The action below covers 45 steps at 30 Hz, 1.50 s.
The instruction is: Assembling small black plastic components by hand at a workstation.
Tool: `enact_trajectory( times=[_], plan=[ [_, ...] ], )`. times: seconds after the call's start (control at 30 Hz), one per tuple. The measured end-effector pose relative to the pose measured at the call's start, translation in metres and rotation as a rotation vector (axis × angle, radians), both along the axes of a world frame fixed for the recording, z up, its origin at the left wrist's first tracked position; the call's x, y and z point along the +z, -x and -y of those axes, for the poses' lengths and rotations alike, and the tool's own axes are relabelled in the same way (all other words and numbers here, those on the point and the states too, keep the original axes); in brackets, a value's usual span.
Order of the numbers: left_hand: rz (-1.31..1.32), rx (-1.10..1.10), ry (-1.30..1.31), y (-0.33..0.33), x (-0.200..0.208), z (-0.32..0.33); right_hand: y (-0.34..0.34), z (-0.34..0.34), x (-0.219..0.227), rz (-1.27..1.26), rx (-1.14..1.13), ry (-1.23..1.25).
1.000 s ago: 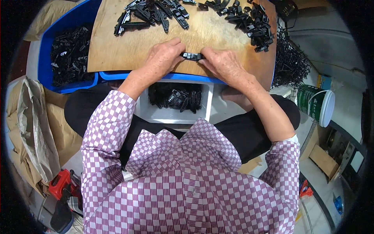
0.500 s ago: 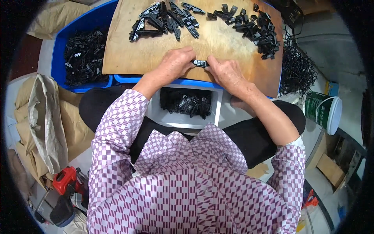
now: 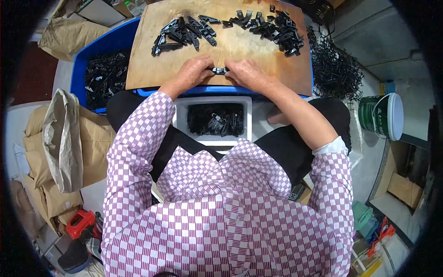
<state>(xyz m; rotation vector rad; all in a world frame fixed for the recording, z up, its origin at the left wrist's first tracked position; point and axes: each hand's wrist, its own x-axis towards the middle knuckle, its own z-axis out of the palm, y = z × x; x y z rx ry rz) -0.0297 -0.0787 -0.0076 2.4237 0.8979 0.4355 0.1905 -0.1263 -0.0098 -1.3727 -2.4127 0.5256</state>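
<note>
Both hands meet near the front edge of a wooden board (image 3: 221,44). My left hand (image 3: 195,71) and my right hand (image 3: 244,73) are closed on opposite ends of one small black plastic part (image 3: 219,71). Only its middle shows between my fingers, with a shiny ridged top. A pile of long, narrow black plastic parts (image 3: 187,33) lies behind my left hand on the board. Farther right is a pile of shorter, blocky black plastic pieces (image 3: 281,32).
A white box (image 3: 248,117) of black parts sits between my knees. Left of the board is a blue bin (image 3: 79,76) of black parts; a tangle of thin black pieces (image 3: 337,69) lies to the right. A green bucket (image 3: 371,115) and paper sacks (image 3: 92,152) flank me.
The view has shifted, so the board and piles sit differently in the picture. My hands keep hold of the same black part, close above the board.
</note>
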Motion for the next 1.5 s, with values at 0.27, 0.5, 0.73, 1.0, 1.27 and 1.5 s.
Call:
enact_trajectory(
  times=[0.27, 0.5, 0.73, 1.0, 1.27, 1.5],
  plan=[
    [0.015, -0.039, -0.006, -0.001, 0.001, -0.003, 0.007, 0.000, 0.006, 0.044, -0.080, 0.075],
    [0.050, -0.047, -0.054, 0.000, -0.009, -0.003, 0.034, -0.001, -0.023, -0.021, -0.129, -0.054],
    [-0.019, 0.002, -0.020, 0.005, -0.013, -0.005, 0.004, -0.007, -0.003, -0.081, 0.004, 0.135],
    [-0.141, 0.392, -0.323, 0.050, 0.006, -0.041, -0.141, -0.005, 0.033, 0.611, -0.403, 0.030],
    [-0.370, 0.425, -0.411, 0.065, 0.000, -0.053, -0.167, -0.003, -0.004, 0.452, -0.403, -0.050],
    [-0.322, 0.249, -0.268, 0.047, 0.005, -0.035, -0.126, -0.003, 0.005, 0.288, -0.262, -0.039]
  ],
)
